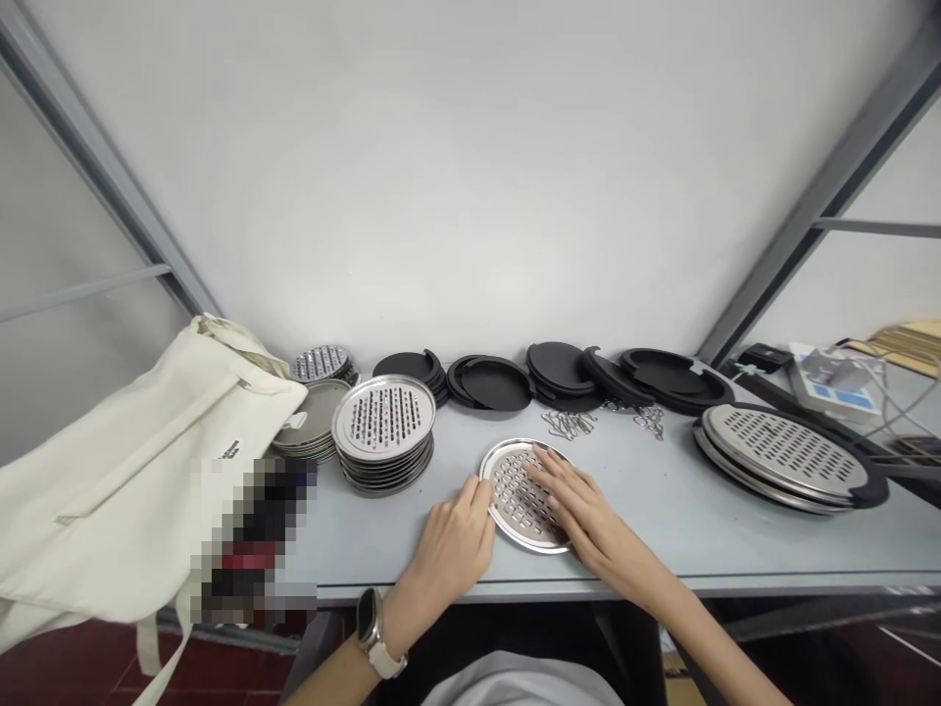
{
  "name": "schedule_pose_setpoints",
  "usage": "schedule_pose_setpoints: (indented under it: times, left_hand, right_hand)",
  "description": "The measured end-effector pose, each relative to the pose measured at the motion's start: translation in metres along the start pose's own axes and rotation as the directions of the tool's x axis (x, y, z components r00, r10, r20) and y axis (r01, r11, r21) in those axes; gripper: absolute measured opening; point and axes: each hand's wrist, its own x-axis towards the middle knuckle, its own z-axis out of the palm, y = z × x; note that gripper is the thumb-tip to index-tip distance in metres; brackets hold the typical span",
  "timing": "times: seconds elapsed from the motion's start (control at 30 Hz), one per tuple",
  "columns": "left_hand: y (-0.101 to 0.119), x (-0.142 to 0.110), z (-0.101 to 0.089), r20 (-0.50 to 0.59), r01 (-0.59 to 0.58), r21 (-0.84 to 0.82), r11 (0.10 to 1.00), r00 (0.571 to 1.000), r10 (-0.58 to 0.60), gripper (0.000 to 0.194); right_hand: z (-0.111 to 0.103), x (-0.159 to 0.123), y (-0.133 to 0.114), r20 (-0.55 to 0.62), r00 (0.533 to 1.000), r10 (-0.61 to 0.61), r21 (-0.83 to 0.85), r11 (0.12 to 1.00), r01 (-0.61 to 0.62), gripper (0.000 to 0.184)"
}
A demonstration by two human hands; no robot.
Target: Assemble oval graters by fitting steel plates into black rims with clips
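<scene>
A round metal grater plate (519, 500) with rows of slots lies near the table's front edge, between my two hands. My left hand (457, 534) has its fingers curled closed at the plate's left rim, gripping it. Across the right part of the plate rests my right hand (592, 515), its fingers stretched out and touching the slotted surface. That hand hides some of the slots and the right rim. Left of them stands a tall stack of similar grater plates (383, 422). Small metal hooks (569, 424) lie in a pile just behind the plate.
Black round holders (500, 382) line the wall, several of them stacked. Larger grater plates (790, 451) are piled at right, beside a small scale-like device (838, 382). A cream bag (147, 461) hangs over the left side, near plain metal discs (320, 417). Metal frame posts (830, 186) flank the table.
</scene>
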Motion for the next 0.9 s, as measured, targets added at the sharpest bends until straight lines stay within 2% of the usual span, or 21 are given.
schedule_pose_setpoints:
  times: [0.07,0.17,0.33,0.5,0.6,0.67,0.8,0.9]
  left_hand:
    - [0.001,-0.001,0.000,-0.008,0.016,0.002,1.000,1.000,-0.016,0.017]
    - [0.001,-0.001,0.000,-0.010,0.024,-0.004,1.000,1.000,-0.024,0.016]
    - [0.000,-0.003,0.000,0.019,-0.066,-0.001,0.998,0.998,0.066,0.015]
    - [0.000,-0.005,-0.001,0.074,-0.271,0.027,0.962,0.960,0.269,0.016]
    - [0.000,-0.005,0.000,0.068,-0.338,0.046,0.940,0.940,0.334,0.016]
    - [0.000,-0.006,0.000,0.042,-0.343,0.055,0.938,0.939,0.341,0.016]
    - [0.000,-0.007,0.003,-0.014,-0.310,0.064,0.949,0.950,0.311,0.017]
    - [0.001,-0.007,0.004,-0.043,-0.294,0.068,0.953,0.954,0.297,0.017]
  right_hand:
    - [0.000,-0.001,0.002,-0.106,0.992,0.066,0.066,0.996,-0.060,0.044]
    - [-0.001,-0.002,0.006,-0.245,0.952,0.181,0.127,0.980,-0.154,0.035]
    - [0.000,-0.003,0.011,-0.360,0.896,0.261,0.102,0.965,-0.240,0.022]
    - [0.002,-0.003,0.016,-0.344,0.898,0.275,0.118,0.961,-0.249,0.020]
    - [0.002,-0.002,0.018,-0.334,0.910,0.247,0.140,0.967,-0.211,0.020]
    - [0.003,-0.002,0.016,-0.360,0.902,0.241,0.110,0.970,-0.215,0.020]
    - [0.007,-0.008,0.011,-0.433,0.857,0.280,-0.037,0.944,-0.327,0.023]
    - [0.007,-0.014,0.013,-0.341,0.889,0.306,0.000,0.946,-0.325,0.022]
